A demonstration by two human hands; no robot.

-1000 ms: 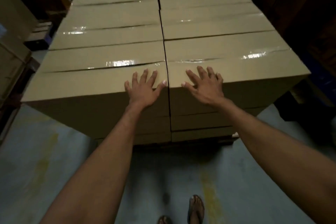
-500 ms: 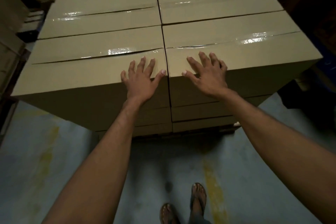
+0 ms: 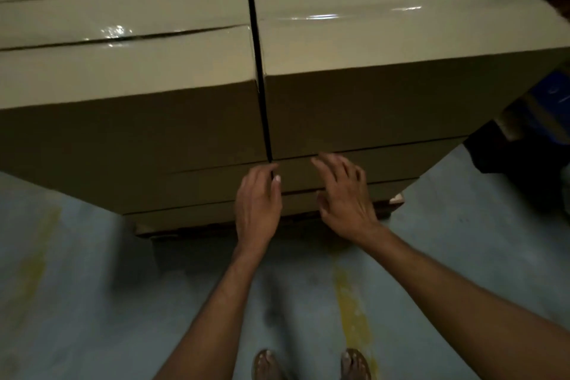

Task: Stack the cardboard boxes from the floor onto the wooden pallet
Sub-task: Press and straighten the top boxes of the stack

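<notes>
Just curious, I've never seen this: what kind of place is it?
Probably a warehouse or storeroom: taped cardboard boxes stacked in layers on a wooden pallet, standing on a bare painted concrete floor.

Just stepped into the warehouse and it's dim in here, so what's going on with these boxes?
A person stands facing a pallet loaded with taped cardboard boxes in two columns. Both hands are open and empty: the left hand is at the dark vertical gap between the columns, low on the stack's front, and the right hand is spread against the lower boxes beside it. Neither hand grips a box. Bare floor lies in front, with the person's sandalled feet at the bottom edge.
</notes>
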